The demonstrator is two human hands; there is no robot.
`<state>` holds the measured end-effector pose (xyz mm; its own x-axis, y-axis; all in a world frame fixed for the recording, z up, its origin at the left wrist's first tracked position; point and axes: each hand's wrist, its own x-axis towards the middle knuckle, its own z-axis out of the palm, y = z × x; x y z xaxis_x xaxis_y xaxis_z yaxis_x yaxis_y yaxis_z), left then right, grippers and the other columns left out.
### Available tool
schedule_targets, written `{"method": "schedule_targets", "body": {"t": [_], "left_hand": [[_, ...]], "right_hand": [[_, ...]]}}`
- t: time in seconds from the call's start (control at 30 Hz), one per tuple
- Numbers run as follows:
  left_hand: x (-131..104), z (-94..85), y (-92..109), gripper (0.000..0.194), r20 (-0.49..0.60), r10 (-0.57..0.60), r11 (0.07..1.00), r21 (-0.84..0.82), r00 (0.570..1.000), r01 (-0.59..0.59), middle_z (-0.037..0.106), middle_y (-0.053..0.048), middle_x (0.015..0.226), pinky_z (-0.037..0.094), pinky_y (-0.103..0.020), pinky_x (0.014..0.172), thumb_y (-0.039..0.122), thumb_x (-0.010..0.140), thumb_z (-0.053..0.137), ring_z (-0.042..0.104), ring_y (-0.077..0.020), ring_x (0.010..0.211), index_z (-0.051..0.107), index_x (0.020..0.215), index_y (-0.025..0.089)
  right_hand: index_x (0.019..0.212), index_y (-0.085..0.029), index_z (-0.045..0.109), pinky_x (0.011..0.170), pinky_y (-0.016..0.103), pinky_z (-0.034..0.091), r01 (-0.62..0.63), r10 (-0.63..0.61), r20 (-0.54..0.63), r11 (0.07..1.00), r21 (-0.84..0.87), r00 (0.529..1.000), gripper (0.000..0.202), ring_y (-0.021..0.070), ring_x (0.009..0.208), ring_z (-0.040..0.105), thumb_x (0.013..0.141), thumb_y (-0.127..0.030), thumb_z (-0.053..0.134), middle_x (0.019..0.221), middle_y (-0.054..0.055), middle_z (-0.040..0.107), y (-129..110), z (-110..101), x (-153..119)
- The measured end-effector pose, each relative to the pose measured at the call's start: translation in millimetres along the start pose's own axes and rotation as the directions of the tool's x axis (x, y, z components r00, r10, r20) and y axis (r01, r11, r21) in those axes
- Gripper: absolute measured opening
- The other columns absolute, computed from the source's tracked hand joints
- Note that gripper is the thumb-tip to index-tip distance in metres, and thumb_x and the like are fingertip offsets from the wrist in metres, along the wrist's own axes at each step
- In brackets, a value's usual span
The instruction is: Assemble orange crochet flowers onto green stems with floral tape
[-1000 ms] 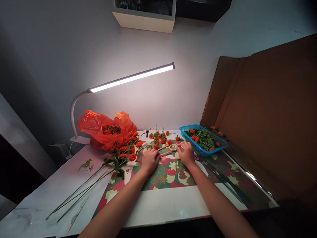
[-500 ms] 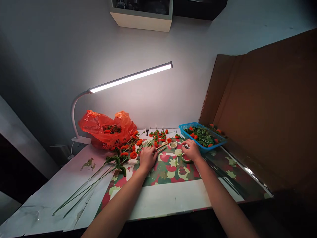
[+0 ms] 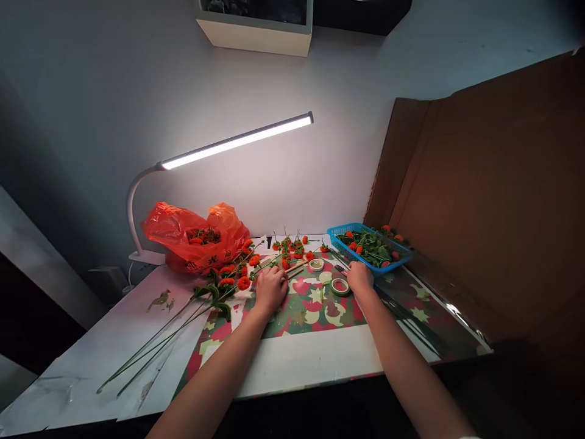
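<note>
My left hand [image 3: 271, 288] rests on the patterned mat with its fingers bent together. Its fingertips are beside two thin sticks [image 3: 298, 266]; whether they grip one of these or something smaller is hidden. Past the green tape roll [image 3: 339, 287], my right hand [image 3: 360, 279] reaches down with curled fingers among long dark-green stems [image 3: 402, 311], by the near side of the blue basket [image 3: 397, 263]. What it holds there, if anything, I cannot make out. A pale tape roll [image 3: 316, 264] lies between the hands. Orange pompom flowers [image 3: 244, 283] are left of my left hand.
A red plastic bag [image 3: 183, 241] with more flowers stands at the back left, beside a lit lamp [image 3: 237, 141]. Long-stemmed leaves [image 3: 212, 294] lie at the left. Short-stemmed orange flowers [image 3: 297, 251] sit at the back. A cardboard sheet [image 3: 475, 201] walls the right side.
My right hand has moved right and slightly toward me, from above the green tape roll to the stems beside the basket, uncovering the roll. My left hand has stayed about where it was.
</note>
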<state>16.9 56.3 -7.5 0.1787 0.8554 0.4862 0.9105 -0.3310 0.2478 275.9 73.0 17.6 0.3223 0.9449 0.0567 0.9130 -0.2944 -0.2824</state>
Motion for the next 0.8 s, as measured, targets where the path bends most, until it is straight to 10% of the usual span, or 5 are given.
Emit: {"method": "schedule_targets", "body": {"t": [0.8], "left_hand": [[0, 0.6, -1, 0.017, 0.008, 0.045, 0.999, -0.023, 0.999, -0.044, 0.063, -0.007, 0.086, 0.039, -0.037, 0.077, 0.024, 0.08, 0.049, 0.053, -0.0252, 0.089, 0.065, 0.077, 0.021]], "right_hand": [[0.07, -0.014, 0.069, 0.06, 0.029, 0.046, -0.017, 0.01, 0.05, 0.992, 0.126, 0.999, 0.011, 0.0261, 0.077, 0.066, 0.077, -0.019, 0.062, 0.083, 0.018, 0.069, 18, 1, 9]]}}
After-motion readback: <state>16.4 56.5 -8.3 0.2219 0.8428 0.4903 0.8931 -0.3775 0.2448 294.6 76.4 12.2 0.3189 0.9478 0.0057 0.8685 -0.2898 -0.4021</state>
